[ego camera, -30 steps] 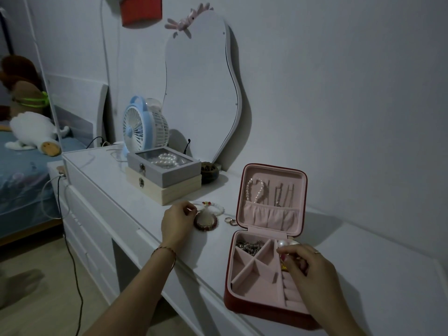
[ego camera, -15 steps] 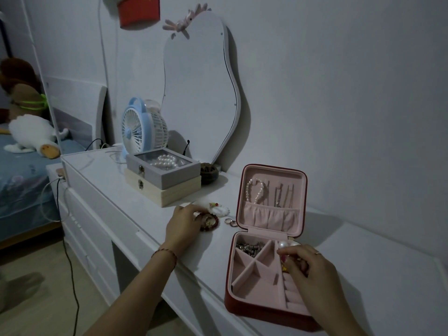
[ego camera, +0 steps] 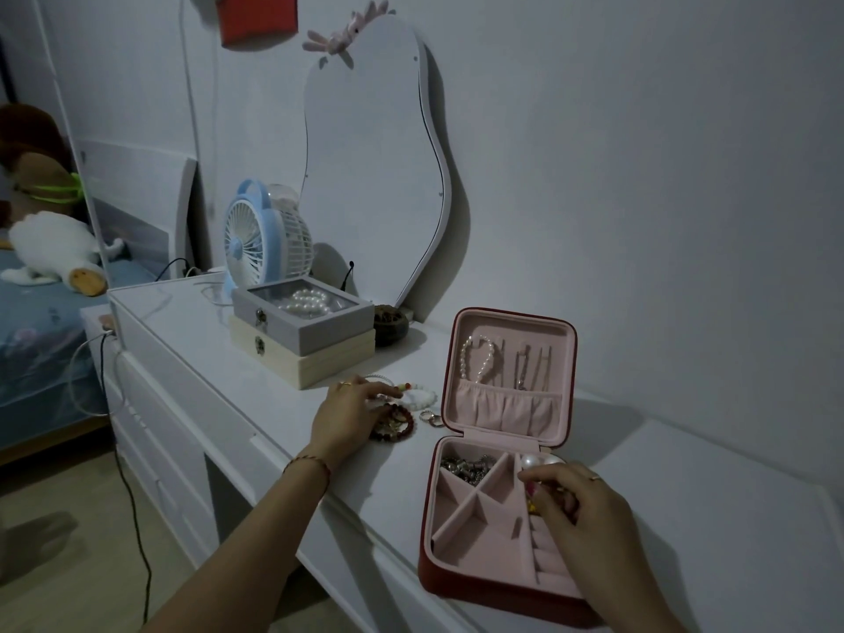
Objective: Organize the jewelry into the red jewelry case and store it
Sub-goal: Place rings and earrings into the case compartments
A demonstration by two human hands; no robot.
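Red-shelled and pink-lined, the jewelry case lies open near the white dresser's front edge. Right hand reaches inside, fingers curled, pinching small yellow-pink pieces. Left hand, well left, rests spread fingers on the beaded bracelets.

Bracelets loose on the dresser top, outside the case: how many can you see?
3. A dark red beaded bracelet under the left hand, a white beaded bracelet just behind it, and a thin clear bangle by the fingertips. The hand may hide more.
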